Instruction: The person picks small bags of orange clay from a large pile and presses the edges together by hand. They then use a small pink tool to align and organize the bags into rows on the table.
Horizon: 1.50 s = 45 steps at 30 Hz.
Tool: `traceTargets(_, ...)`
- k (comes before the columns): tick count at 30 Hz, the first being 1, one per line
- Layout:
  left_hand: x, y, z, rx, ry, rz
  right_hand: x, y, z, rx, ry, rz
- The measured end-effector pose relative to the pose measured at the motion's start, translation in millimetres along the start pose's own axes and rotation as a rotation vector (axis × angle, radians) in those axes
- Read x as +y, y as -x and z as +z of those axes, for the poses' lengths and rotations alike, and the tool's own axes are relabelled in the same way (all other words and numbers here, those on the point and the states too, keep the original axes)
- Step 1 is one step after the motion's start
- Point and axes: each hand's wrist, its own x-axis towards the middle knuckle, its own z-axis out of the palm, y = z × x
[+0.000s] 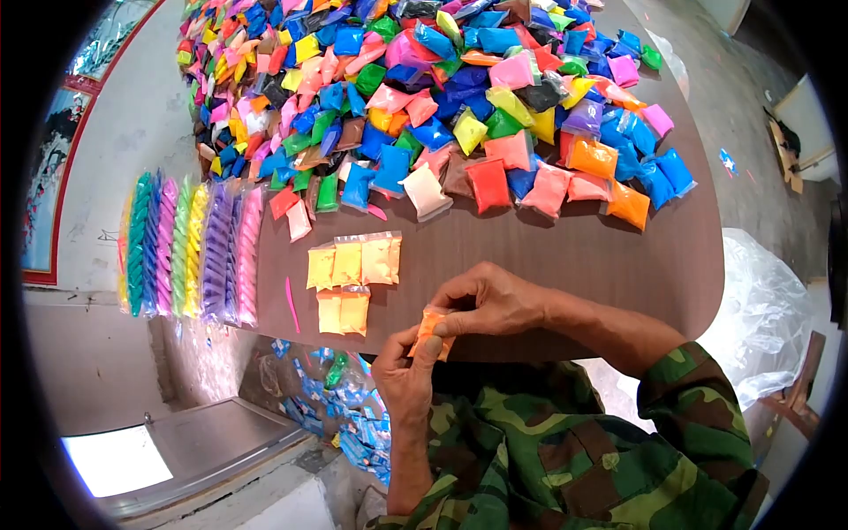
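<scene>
Near the table's front edge, both hands meet on one small orange packet (430, 328). My left hand (406, 367) pinches it from below and the left. My right hand (484, 302) grips its upper right side between thumb and fingers. Just left of the hands, several light-orange packets lie on the brown table (548, 256) in two rows, an upper row (349, 262) and a lower pair (343, 312). A thin pink plastic tool (291, 305) lies left of these packets.
A large heap of multicoloured packets (477, 106) covers the table's far part. Long bags with twisted coloured contents (190, 247) stand along its left edge. Clear plastic sheeting (764, 309) is at the right; blue-and-white wrappers (358, 428) lie below the front edge.
</scene>
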Motion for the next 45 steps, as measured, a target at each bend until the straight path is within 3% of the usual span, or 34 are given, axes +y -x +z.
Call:
traceTargets(8, -9.4, 1.0, -4.2, -0.042, 0.095, 0.018, -1.5, 0.6, -4.7, -0.045, -0.171, 0.031)
traceTargets(12, -15.3, -0.6, -1.8, -0.07, 0.353, -0.078, -0.3, -0.8, -3.3, -0.028, -0.175, 0.024)
traceTargets(14, -11.9, -2.5, 2.5, -0.069, 0.44, -0.145, 5.7, -1.5, -2.1, 0.003, -0.156, 0.002)
traceTargets(18, -12.7, 1.6, -4.8, -0.097, 0.294, -0.122, -5.4, 2.7, 6.9, 0.064, -0.073, -0.021)
traceTargets(21, -18.2, 3.7, -10.6, -0.135, 0.337, -0.136, -4.8, 3.7, 9.5, 0.074, 0.144, -0.097)
traceTargets(26, -20.5, 7.2, -6.0, -0.169, 0.585, -0.188, -2.0, 4.6, 12.7, 0.062, -0.079, 0.008)
traceTargets(35, -9.9, 3.3, -8.1, -0.113, 0.249, -0.188, -0.4, 1.3, 12.4, 0.176, 0.208, -0.124)
traceTargets(41, -23.2, 4.8, -2.3, -0.147, 0.572, -0.233, -5.5, 4.5, 15.1, 0.182, 0.015, 0.013)
traceTargets(45, -18.2, 3.4, -1.8, -0.154, 0.531, -0.231, -3.6, 4.0, 14.7, 0.226, -0.001, -0.027)
